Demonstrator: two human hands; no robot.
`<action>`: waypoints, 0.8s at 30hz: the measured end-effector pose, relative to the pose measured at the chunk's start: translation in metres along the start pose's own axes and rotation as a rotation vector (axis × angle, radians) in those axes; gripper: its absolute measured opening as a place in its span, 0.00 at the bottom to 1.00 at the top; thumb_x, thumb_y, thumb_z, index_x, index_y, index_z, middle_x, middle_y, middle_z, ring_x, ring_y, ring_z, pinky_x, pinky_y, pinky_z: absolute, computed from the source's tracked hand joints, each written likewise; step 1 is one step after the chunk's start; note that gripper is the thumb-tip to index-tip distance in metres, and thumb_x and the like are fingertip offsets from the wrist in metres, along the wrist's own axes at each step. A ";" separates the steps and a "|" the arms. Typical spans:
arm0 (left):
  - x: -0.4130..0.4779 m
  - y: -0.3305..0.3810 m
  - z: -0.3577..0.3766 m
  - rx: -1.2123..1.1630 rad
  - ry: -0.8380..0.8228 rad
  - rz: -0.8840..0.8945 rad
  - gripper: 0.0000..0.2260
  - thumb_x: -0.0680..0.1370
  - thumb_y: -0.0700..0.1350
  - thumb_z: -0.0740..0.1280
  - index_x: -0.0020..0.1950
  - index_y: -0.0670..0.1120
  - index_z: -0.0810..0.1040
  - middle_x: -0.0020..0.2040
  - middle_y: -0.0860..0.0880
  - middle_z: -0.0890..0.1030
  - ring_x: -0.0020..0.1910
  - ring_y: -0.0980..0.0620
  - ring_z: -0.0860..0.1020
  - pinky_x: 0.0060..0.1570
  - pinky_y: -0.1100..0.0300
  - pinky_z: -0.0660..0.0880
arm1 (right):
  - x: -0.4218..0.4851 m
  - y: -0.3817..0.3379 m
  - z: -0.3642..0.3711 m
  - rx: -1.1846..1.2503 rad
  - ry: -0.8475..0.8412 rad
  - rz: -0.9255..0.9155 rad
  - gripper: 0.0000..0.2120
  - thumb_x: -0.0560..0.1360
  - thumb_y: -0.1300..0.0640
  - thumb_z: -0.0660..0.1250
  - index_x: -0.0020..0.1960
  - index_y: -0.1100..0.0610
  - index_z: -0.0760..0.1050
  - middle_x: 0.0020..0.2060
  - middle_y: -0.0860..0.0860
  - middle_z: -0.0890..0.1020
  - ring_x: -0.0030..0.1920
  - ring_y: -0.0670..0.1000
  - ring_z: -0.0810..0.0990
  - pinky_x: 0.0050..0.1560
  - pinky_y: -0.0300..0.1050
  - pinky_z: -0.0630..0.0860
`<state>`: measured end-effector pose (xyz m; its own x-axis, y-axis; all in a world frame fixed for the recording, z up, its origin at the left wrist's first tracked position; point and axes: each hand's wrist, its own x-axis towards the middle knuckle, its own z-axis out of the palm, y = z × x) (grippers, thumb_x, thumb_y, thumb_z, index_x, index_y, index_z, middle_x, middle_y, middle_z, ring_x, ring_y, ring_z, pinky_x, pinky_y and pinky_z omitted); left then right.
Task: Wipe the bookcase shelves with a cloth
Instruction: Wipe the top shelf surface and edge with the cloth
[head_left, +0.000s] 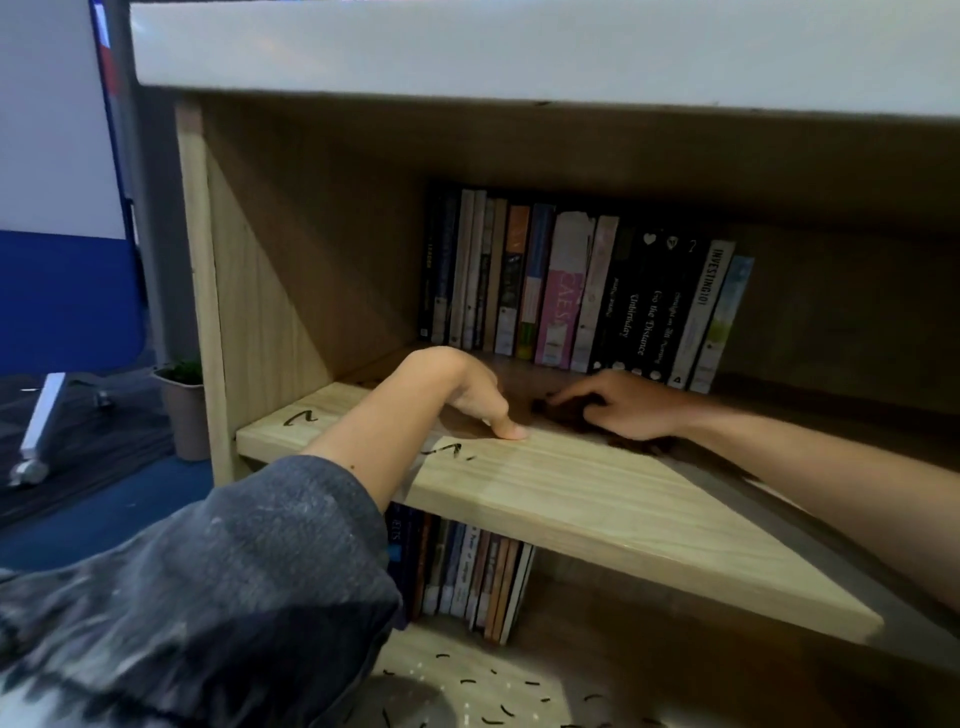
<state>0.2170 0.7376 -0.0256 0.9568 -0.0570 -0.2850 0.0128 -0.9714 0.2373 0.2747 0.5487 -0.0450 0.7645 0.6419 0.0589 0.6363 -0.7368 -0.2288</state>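
Two hands are on the pale wooden middle shelf (571, 499) of the bookcase in my head view, set apart from each other. My left hand (467, 395), coming out of a mottled grey sleeve (260, 571), is bent at the wrist with its fingers pointing down and one fingertip pressing the shelf's front part; it holds nothing. My right hand (628, 408) lies further back in the shadow, fingers curled over a dark crumpled cloth (563, 415) that sits on the shelf board just in front of a row of upright books (571, 291). Short black scribbled marks (447, 451) show on the wood near the left fingertip and towards the shelf's left end. Below the board, a second row of slimmer books (467, 577) stands on the lower shelf. A white slab top (519, 47) caps the bookcase. On the floor to the left stands a small beige pot with a green plant (184, 410).
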 end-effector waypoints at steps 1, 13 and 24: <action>0.001 -0.001 0.001 0.003 -0.002 -0.001 0.32 0.76 0.60 0.62 0.71 0.40 0.65 0.69 0.43 0.69 0.66 0.45 0.68 0.60 0.57 0.65 | 0.012 0.002 0.000 -0.004 0.011 0.025 0.20 0.78 0.66 0.55 0.66 0.52 0.72 0.65 0.49 0.74 0.62 0.49 0.73 0.62 0.38 0.67; -0.011 -0.006 0.012 -0.141 0.135 -0.003 0.31 0.75 0.59 0.65 0.72 0.42 0.64 0.69 0.45 0.69 0.65 0.45 0.69 0.64 0.52 0.65 | 0.043 -0.011 0.017 -0.007 0.101 0.061 0.23 0.76 0.67 0.54 0.65 0.49 0.73 0.66 0.50 0.73 0.64 0.54 0.72 0.65 0.47 0.68; -0.070 -0.064 0.047 -0.218 0.908 0.273 0.12 0.80 0.42 0.60 0.59 0.51 0.78 0.64 0.53 0.74 0.69 0.51 0.65 0.71 0.46 0.55 | -0.074 -0.091 0.033 -0.080 0.173 -0.036 0.20 0.76 0.63 0.55 0.64 0.51 0.74 0.64 0.51 0.75 0.62 0.53 0.72 0.62 0.47 0.69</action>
<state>0.1353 0.7934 -0.0645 0.7933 0.0143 0.6087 -0.2767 -0.8820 0.3814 0.1569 0.5755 -0.0604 0.7428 0.6275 0.2336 0.6648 -0.7327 -0.1458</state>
